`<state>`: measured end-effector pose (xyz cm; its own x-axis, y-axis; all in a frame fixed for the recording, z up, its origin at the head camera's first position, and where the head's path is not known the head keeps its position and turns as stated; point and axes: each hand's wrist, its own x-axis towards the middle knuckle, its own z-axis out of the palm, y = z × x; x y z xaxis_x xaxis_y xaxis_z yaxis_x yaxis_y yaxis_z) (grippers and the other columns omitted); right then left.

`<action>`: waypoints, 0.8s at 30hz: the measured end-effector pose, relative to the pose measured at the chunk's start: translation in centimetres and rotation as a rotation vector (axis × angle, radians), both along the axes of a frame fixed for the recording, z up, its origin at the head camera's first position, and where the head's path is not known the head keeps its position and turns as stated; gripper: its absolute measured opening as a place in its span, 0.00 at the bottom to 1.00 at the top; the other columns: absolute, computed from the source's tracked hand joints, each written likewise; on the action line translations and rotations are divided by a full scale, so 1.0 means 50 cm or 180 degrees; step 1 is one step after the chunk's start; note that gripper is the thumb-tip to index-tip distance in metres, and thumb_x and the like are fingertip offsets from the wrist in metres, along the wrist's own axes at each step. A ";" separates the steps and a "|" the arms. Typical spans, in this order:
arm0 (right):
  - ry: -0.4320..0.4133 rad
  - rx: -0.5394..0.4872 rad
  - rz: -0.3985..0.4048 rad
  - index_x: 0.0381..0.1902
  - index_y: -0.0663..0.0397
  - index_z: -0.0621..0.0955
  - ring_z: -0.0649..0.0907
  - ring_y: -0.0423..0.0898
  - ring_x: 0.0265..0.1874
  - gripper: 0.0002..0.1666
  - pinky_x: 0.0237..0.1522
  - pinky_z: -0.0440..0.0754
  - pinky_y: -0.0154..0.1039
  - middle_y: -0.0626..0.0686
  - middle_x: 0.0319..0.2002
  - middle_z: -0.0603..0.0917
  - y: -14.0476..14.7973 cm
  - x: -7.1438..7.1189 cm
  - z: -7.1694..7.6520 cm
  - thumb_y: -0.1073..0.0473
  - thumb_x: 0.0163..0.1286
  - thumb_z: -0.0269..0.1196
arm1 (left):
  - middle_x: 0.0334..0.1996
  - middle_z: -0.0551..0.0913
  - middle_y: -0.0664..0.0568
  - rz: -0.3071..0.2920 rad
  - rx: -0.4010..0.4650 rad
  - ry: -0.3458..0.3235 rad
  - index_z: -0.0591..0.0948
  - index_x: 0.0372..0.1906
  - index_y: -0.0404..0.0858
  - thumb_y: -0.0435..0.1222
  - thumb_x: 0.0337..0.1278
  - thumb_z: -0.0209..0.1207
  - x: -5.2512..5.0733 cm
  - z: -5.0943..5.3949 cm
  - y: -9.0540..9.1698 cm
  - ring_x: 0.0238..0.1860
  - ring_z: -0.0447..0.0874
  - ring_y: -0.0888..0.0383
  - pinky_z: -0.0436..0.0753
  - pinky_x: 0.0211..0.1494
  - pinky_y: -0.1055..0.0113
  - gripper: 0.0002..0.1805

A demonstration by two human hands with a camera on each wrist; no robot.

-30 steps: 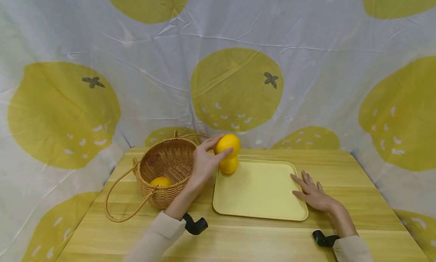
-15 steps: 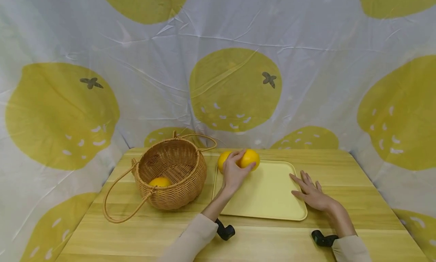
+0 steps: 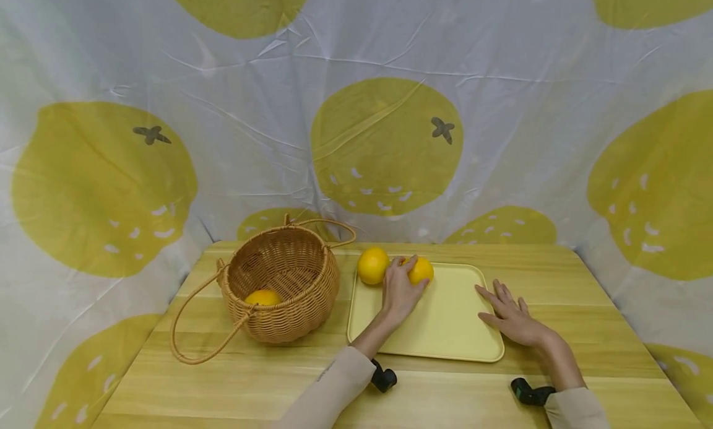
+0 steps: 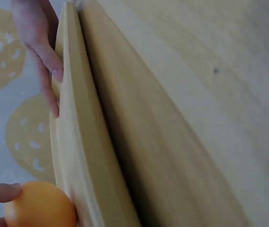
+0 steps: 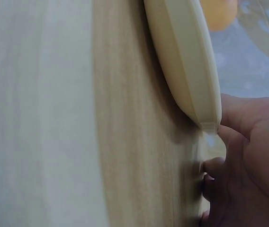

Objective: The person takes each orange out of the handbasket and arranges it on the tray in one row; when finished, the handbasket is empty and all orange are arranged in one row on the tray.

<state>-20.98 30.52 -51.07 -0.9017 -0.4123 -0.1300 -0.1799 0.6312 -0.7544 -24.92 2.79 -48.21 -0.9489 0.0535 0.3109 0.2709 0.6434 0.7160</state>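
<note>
My left hand [image 3: 401, 294] grips an orange [image 3: 423, 271] on the back part of the pale yellow tray [image 3: 440, 330]. In the left wrist view that orange [image 4: 42, 208] sits against the tray's surface, with fingertips on its near side. A second orange [image 3: 373, 266] lies just left of it, at the tray's back left corner. At the tray's right edge, my right hand [image 3: 515, 317] rests with its fingers spread and straight. The right wrist view shows the right thumb and index finger beside the tray rim [image 5: 205, 85].
A wicker basket [image 3: 298, 320] stands left of the tray, its two handles folded outward. One orange [image 3: 263, 298] shows inside it. Behind the wooden table [image 3: 445, 395] hangs a lemon-print cloth [image 3: 501, 138].
The left hand has carried the orange rightward and down from above the other orange onto the tray. The right hand has stayed at the tray's edge.
</note>
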 end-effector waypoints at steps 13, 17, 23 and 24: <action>0.0040 -0.0013 -0.0010 0.82 0.64 0.54 0.27 0.77 0.77 0.42 0.65 0.15 0.78 0.77 0.79 0.29 0.005 0.003 -0.004 0.52 0.81 0.56 | 0.66 0.79 0.34 -0.0105 -0.0275 0.0033 0.76 0.67 0.25 0.31 0.56 0.73 0.013 -0.001 -0.025 0.67 0.79 0.38 0.80 0.69 0.49 0.34; 0.0011 -0.0036 -0.0005 0.82 0.63 0.53 0.28 0.76 0.77 0.42 0.66 0.15 0.78 0.76 0.79 0.29 0.001 0.004 -0.002 0.51 0.82 0.55 | 0.67 0.78 0.33 0.0098 -0.0344 0.0126 0.75 0.68 0.24 0.31 0.59 0.72 0.011 -0.009 -0.024 0.67 0.78 0.38 0.80 0.68 0.49 0.34; 0.0004 -0.0060 -0.0012 0.82 0.63 0.53 0.28 0.76 0.77 0.42 0.66 0.15 0.77 0.76 0.79 0.28 -0.002 0.002 -0.002 0.51 0.82 0.55 | 0.68 0.77 0.33 0.0206 -0.0552 0.0275 0.74 0.69 0.23 0.34 0.61 0.72 0.010 -0.015 -0.024 0.69 0.77 0.40 0.82 0.66 0.50 0.35; 0.0010 -0.0064 -0.0012 0.82 0.63 0.53 0.28 0.76 0.77 0.42 0.66 0.15 0.78 0.76 0.79 0.28 -0.002 0.002 -0.002 0.51 0.82 0.55 | 0.69 0.77 0.34 0.0205 -0.0588 0.0283 0.74 0.69 0.24 0.36 0.61 0.71 0.010 -0.014 -0.024 0.69 0.77 0.40 0.82 0.66 0.50 0.35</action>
<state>-20.87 30.43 -51.14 -0.9036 -0.4115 -0.1191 -0.1798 0.6167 -0.7664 -24.42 1.57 -48.92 -0.9215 0.0576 0.3840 0.2819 0.7794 0.5595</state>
